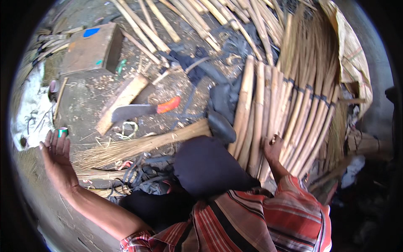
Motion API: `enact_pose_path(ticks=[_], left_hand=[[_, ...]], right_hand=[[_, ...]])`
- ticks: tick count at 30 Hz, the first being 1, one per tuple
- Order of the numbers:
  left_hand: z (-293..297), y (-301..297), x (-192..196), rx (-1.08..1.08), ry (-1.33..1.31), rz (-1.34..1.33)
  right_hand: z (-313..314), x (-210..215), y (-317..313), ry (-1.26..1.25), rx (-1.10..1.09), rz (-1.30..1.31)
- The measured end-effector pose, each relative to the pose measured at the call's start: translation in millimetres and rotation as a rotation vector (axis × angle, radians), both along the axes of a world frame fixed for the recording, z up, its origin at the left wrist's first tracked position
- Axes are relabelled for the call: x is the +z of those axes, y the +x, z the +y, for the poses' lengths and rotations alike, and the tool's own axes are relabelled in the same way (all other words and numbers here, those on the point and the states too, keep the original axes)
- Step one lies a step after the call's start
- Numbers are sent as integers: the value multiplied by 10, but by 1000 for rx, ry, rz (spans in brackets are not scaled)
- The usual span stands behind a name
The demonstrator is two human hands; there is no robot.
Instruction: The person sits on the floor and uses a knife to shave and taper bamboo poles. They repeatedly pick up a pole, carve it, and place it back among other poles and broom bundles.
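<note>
My left hand (58, 161) reaches out at the left with its fingers stretched, holding nothing visible. Just beyond its fingertips is a small green-and-white round thing (63, 131). My right hand (273, 148) is curled closed over a row of pale bamboo poles (259, 113); whatever lies in its fingers is hidden. Beside it lie several finished-looking brooms (310, 96), their bamboo handles bound with dark bands below long brown bristles. Ahead of my knee, a machete (134, 111) with an orange-red handle rests partly over a wooden block (124, 101).
A loose bundle of bristles (147, 145) lies left of my dark-clothed knee (210, 166). Black rubber strips (153, 178) are heaped below it. A wooden box (90, 48) stands far left, near a white sack (31, 111). More bamboo sticks (166, 25) and wood chips cover the far ground.
</note>
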State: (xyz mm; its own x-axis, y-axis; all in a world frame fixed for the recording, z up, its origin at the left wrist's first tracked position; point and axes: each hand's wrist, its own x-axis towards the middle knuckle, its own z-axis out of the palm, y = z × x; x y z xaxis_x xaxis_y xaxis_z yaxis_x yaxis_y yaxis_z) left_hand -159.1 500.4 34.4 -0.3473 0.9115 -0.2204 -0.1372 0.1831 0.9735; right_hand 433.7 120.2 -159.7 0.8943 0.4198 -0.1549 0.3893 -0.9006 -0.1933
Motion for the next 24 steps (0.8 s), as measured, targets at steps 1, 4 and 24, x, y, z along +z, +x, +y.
enact_pose_path(ticks=[1,4,24], left_hand=[[1,11,-28,-4,-14,31],[-15,74,-84,-10,-28,75],[-612,-39,349,271,-34,369]], right_hand=[[129,17,-16,20,187,-166],[942,47,-3,195,483,-322],[5656,-1173,-272,100,647,-52]])
